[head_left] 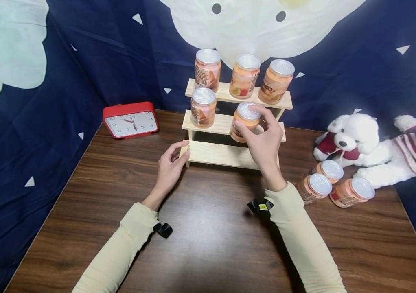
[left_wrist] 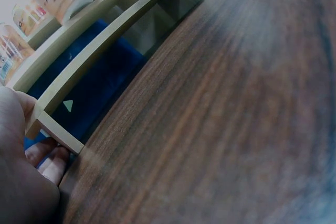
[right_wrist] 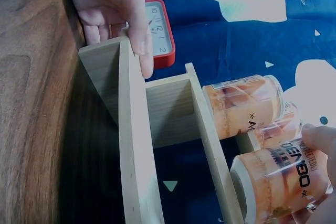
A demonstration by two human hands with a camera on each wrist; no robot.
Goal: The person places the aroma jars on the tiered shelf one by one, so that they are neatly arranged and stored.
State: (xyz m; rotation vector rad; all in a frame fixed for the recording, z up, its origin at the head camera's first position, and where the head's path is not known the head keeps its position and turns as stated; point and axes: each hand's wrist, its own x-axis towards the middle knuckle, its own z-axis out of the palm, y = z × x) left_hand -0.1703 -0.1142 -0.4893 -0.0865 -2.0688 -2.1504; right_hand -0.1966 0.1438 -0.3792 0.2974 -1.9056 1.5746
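My right hand (head_left: 266, 140) holds a fruit can (head_left: 242, 127) with a ribbed silver lid, thumb and fingers round its upper part. The can is at the middle tier of a three-step wooden shelf (head_left: 222, 155); whether its base touches the wood I cannot tell. Beside it on that tier stands another fruit can (head_left: 203, 110). Three more line the top tier, among them a middle can (head_left: 244, 79). My left hand (head_left: 169, 167) grips the left end of the lowest tier, thumb on top; in the left wrist view its curled fingers (left_wrist: 52, 163) show at the side support.
Three fruit cans stand together on the table at the right, one being the front can (head_left: 352, 193). Behind them lie white plush dogs (head_left: 356, 136). A red clock (head_left: 131, 120) sits left of the shelf. A dark blue patterned cloth (head_left: 94, 53) hangs behind.
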